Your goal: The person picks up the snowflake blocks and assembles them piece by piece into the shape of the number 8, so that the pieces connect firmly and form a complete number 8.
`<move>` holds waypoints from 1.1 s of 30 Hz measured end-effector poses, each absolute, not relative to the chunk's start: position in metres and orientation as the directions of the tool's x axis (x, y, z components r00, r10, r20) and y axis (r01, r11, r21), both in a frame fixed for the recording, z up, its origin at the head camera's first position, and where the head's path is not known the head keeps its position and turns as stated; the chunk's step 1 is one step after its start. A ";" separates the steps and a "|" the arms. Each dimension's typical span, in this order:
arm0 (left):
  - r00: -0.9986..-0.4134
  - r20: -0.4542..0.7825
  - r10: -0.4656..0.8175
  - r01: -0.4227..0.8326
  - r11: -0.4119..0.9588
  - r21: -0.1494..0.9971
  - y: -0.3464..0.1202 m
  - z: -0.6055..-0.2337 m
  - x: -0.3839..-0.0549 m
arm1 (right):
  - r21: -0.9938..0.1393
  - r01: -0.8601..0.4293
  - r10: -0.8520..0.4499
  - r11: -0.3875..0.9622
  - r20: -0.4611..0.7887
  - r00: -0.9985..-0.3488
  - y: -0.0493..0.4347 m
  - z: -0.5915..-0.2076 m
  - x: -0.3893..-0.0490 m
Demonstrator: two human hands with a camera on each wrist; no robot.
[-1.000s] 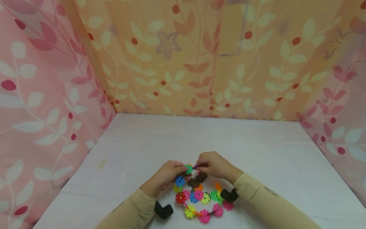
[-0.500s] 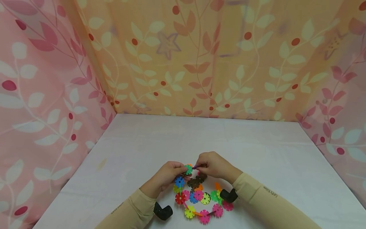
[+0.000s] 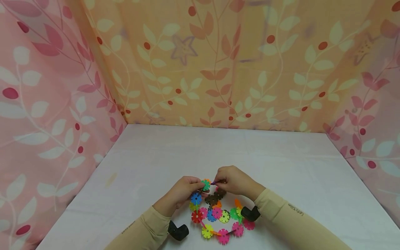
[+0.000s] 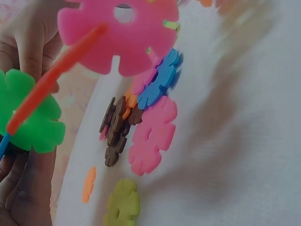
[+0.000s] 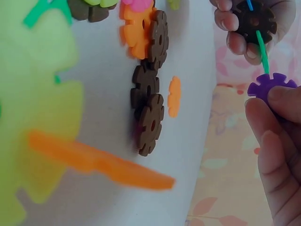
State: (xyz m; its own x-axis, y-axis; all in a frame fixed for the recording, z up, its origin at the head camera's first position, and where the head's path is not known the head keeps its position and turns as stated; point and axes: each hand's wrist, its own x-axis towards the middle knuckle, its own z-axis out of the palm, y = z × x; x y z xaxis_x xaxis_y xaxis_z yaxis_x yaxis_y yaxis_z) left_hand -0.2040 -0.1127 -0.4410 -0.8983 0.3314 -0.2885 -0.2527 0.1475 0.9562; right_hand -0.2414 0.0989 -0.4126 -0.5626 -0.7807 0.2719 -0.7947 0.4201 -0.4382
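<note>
A loop of coloured slotted plastic discs, joined edge to edge, hangs between the hands in the head view. My left hand (image 3: 184, 189) grips a brown slotted disc (image 5: 254, 21) at its upper end, with a green slotted disc (image 3: 205, 185) just past the fingertips. Between thumb and finger, my right hand (image 3: 232, 180) pinches a purple slotted disc (image 5: 263, 89); the green disc's edge meets its rim. Lower in the chain are a blue disc (image 3: 196, 198), a red disc (image 3: 197, 216) and a pink disc (image 4: 117, 42).
Loose slotted discs lie on the white table (image 3: 150, 149), among them stacked brown discs (image 4: 117, 125) and an orange disc (image 5: 174, 96). Black wrist cameras hang at the left sleeve (image 3: 147, 222) and the right sleeve (image 3: 287, 215). Patterned curtains (image 3: 218, 69) stand behind and at both sides.
</note>
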 end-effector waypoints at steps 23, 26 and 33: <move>-0.859 -0.335 0.388 -0.284 0.182 0.941 -0.101 -0.442 -0.203 | -0.541 -0.734 -0.841 0.410 0.088 -0.534 0.101 -0.406 -0.243; -0.847 -0.341 0.407 -0.277 0.210 0.938 -0.100 -0.442 -0.204 | -0.617 -0.668 -0.836 0.417 0.029 -0.548 0.105 -0.408 -0.244; -0.841 -0.318 0.438 -0.213 0.271 0.939 -0.095 -0.442 -0.205 | -0.722 -0.578 -0.850 0.382 -0.029 -0.526 0.116 -0.413 -0.246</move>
State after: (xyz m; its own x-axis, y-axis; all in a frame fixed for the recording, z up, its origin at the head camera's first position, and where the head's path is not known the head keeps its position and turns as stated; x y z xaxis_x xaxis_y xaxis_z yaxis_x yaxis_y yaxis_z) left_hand -0.2049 -0.0949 -0.4415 -0.8409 0.4383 -0.3175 -0.2134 0.2706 0.9387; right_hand -0.2460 0.1157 -0.4132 -0.5260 -0.8500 -0.0287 -0.5776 0.3818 -0.7216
